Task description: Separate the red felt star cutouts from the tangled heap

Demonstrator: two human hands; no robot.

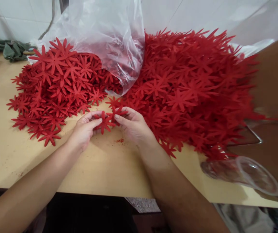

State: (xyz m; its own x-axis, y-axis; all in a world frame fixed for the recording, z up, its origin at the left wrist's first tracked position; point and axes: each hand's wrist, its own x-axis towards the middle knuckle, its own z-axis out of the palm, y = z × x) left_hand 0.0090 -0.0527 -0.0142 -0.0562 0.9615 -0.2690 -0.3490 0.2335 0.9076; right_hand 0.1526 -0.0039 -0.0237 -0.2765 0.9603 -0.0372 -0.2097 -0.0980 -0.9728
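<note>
Where soft piles spread, left hand (85, 127) and right hand (131, 124) pinching star-shaped red felt flowers (107, 119), pale wooden table (100, 168).

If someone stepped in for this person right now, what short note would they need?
Left hand: pinching a red flower cutout by its left side.
Right hand: pinching the same bunch of cutouts from the right, just above the table.
Piles: a flatter heap of red cutouts lies to the left, a bigger heap to the right, with a clear plastic bag between them.
A clear cup lies on its side at the right.
How many are finished cannot be told; both heaps look alike.
</note>
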